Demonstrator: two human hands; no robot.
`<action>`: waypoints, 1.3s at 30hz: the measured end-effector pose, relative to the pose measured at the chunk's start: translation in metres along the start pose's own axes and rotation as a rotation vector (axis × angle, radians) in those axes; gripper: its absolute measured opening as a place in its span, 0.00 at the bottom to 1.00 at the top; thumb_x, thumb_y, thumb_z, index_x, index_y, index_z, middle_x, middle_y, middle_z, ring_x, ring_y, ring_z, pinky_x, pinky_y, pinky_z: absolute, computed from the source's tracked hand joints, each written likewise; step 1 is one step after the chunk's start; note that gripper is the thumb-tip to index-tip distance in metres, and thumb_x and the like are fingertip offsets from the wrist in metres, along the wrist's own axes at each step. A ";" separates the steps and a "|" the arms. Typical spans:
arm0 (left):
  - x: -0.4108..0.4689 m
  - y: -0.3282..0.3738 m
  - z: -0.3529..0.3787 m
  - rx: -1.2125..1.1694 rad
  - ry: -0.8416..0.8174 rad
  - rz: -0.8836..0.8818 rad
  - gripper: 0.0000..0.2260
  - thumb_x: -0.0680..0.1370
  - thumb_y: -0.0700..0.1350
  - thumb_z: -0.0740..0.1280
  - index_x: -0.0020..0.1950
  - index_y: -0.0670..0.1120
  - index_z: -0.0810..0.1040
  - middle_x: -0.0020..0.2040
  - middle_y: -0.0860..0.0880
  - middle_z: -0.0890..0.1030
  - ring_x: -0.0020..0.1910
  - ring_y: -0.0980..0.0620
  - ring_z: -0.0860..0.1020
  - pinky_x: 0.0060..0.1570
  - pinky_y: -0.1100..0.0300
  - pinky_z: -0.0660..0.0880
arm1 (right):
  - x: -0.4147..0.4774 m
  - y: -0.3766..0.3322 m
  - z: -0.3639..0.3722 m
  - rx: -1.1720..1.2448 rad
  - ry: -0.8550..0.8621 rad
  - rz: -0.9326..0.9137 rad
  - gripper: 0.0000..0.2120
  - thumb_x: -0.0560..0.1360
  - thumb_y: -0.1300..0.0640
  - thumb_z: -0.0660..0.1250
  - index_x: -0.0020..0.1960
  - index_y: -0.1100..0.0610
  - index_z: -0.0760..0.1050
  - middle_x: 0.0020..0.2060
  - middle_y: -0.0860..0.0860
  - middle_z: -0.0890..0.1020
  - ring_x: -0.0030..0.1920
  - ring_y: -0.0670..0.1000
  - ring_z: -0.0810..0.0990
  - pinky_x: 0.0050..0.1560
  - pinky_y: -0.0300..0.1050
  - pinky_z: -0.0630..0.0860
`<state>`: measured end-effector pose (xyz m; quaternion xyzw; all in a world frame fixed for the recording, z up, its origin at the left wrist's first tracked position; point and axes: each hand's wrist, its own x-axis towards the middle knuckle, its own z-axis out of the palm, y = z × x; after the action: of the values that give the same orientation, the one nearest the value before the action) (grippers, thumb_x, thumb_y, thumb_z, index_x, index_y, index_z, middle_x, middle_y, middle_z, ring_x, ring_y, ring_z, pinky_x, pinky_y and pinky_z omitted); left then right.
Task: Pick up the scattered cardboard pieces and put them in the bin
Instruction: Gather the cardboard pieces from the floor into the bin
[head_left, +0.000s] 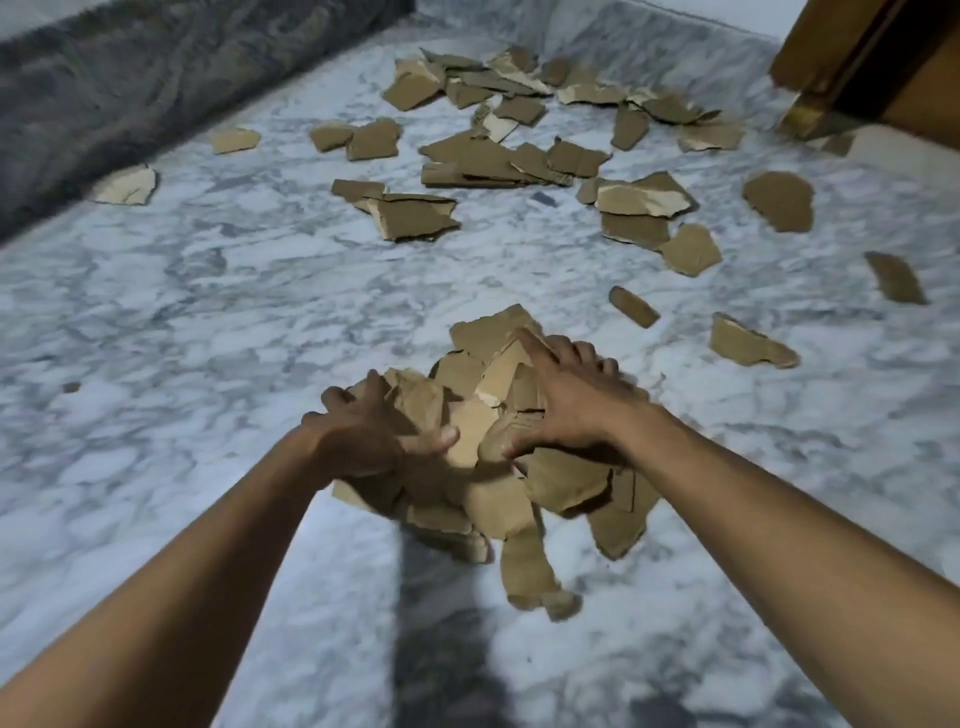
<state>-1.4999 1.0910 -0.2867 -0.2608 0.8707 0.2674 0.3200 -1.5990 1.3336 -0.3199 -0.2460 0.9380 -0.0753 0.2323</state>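
Above the marble floor (208, 322), our left hand (374, 439) curls round the cardboard bundle (488, 501); our right hand (569, 410) splays over it, thumb hooked under. We judge this the gathering step, with scattered pieces (488, 161) left beyond. Next we need the bin, unseen here.

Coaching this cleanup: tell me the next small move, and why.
Probably press both hands together to tighten the bundle before carrying it. The left hand and right hand hold it loosely between them, and pieces dangle off its underside, likely to fall. No bin shows.
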 end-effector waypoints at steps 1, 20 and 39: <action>-0.008 0.001 0.010 0.062 0.000 -0.017 0.79 0.36 0.84 0.64 0.81 0.57 0.39 0.78 0.42 0.48 0.75 0.32 0.55 0.72 0.38 0.63 | -0.001 0.001 -0.001 0.057 0.014 0.017 0.64 0.59 0.22 0.70 0.79 0.42 0.34 0.79 0.50 0.50 0.76 0.61 0.52 0.70 0.63 0.56; -0.025 0.041 0.059 -0.469 0.267 0.062 0.59 0.56 0.57 0.86 0.77 0.44 0.54 0.72 0.38 0.65 0.71 0.36 0.66 0.68 0.43 0.71 | -0.048 -0.017 0.056 0.387 0.433 0.496 0.50 0.71 0.21 0.48 0.81 0.48 0.38 0.81 0.58 0.50 0.79 0.61 0.49 0.75 0.63 0.46; -0.012 0.035 0.086 -0.612 0.396 0.260 0.25 0.69 0.51 0.80 0.56 0.50 0.68 0.44 0.55 0.77 0.46 0.48 0.77 0.44 0.56 0.71 | -0.034 -0.057 0.047 0.466 0.551 0.417 0.29 0.76 0.33 0.62 0.61 0.56 0.63 0.60 0.60 0.77 0.60 0.63 0.75 0.53 0.52 0.72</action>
<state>-1.4778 1.1743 -0.3241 -0.2782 0.8214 0.4976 0.0164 -1.5264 1.2995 -0.3335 0.0375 0.9527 -0.2998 0.0326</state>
